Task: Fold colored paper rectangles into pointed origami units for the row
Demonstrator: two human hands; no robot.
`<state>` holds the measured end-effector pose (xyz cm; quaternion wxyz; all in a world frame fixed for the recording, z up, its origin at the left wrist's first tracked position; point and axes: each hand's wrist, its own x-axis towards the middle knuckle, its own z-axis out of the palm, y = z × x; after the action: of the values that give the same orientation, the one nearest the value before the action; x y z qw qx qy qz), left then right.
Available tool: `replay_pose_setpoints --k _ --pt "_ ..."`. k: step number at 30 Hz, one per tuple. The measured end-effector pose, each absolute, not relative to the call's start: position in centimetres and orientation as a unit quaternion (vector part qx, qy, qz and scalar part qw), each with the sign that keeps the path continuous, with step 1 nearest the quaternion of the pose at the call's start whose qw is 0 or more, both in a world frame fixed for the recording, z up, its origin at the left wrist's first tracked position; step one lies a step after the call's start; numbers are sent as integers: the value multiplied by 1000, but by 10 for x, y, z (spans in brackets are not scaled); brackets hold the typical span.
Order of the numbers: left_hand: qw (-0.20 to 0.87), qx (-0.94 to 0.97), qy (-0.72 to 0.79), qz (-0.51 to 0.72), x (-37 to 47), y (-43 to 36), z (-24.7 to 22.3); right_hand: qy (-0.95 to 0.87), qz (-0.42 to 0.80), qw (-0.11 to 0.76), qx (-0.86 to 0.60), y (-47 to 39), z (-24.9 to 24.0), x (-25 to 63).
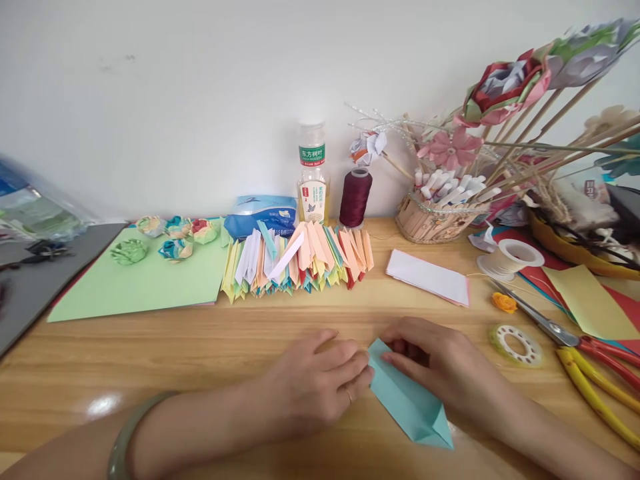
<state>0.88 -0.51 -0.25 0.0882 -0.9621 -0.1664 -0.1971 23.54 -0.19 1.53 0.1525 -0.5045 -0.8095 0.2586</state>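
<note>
A light-blue paper strip (407, 397) with folded edges and a pointed lower end slants across the wooden table. My right hand (435, 357) grips its upper right edge between thumb and curled fingers. On the left side of the paper, my left hand (323, 377) has its bent fingers against the upper edge; its fingertips are partly hidden, so its hold is unclear. Behind my hands lies a row of folded paper pieces (300, 260) in several colours. A stack of white paper slips (428, 277) is at the right of that row.
Paper rosettes (129, 251) rest on green sheets (150, 287) at left. Bottle (313, 180), maroon thread (356, 197) and tissue pack (260, 215) stand near the wall. At right are a flower basket (435, 217), white spool (510, 259), tape roll (515, 345) and scissors (565, 333).
</note>
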Motion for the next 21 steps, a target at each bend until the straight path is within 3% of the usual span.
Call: replay_pose_setpoints --k 7,15,21 --pt "172 -948 -188 -192 7 -3 -1 -805 227 159 -525 -7 13 228" --pt "152 -959 -160 -180 6 4 0 -855 103 213 -462 -8 5 228" --pt "131 -962 -169 -171 4 6 -2 -884 55 205 -417 -12 3 229"
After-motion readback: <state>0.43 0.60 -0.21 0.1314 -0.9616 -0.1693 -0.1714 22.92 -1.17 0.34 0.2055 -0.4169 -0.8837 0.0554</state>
